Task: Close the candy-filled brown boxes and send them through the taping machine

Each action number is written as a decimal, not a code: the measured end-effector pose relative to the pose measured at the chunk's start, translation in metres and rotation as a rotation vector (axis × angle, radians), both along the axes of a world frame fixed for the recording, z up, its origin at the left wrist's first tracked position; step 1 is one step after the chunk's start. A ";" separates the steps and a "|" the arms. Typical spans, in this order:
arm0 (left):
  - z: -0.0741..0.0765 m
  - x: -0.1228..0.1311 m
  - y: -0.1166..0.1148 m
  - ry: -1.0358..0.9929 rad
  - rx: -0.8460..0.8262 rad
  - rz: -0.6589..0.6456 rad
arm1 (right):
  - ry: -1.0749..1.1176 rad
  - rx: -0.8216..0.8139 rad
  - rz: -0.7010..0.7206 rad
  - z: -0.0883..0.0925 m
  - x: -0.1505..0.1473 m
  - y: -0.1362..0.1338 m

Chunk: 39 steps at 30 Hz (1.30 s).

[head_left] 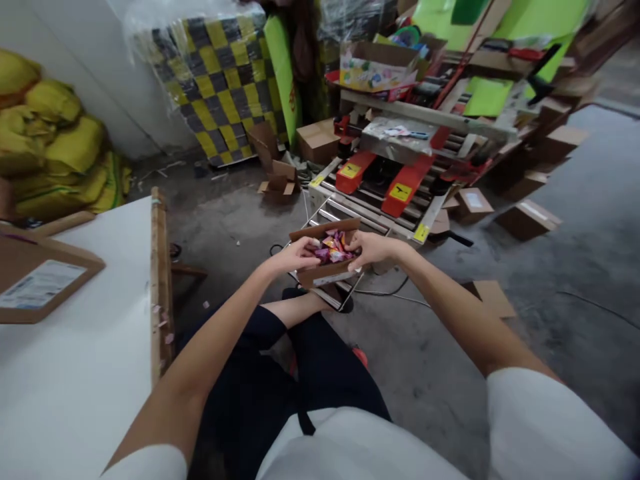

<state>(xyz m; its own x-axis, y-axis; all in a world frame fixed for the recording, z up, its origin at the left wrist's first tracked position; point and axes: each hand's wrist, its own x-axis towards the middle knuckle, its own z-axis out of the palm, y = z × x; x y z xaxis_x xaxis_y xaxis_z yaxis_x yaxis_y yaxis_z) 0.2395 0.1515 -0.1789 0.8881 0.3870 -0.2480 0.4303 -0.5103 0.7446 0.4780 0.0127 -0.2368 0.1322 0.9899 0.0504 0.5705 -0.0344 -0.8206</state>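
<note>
An open cardboard box (327,274) rests on the near end of a roller conveyor in front of me. Inside it lie several small shiny packets (334,248) in pink, purple and yellow wrapping. My left hand (299,255) reaches over the left end of the box, fingers bent down against the packets; what its fingertips pinch, if anything, is too small to make out. At the right end, my right hand (371,249) is closed around the box wall, with a finger inside near the packets.
Beyond the box, a red pallet jack's forks (407,187) lie over the roller conveyor (325,217). A white table (100,280) with a flattened carton (90,260) stands at left. Empty cartons (529,220) litter the floor at right. Yellow sacks (65,133) and a wrapped stack (215,87) stand behind.
</note>
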 end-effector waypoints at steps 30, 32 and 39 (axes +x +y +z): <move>-0.038 0.012 -0.076 0.100 0.895 -0.090 | -0.471 0.067 -0.041 0.033 -0.053 0.001; -0.040 0.011 -0.077 0.097 0.910 -0.085 | -0.484 0.028 0.050 0.026 -0.057 0.007; -0.047 0.006 -0.079 -0.058 0.944 -0.043 | -0.593 -0.147 0.054 0.026 -0.060 0.020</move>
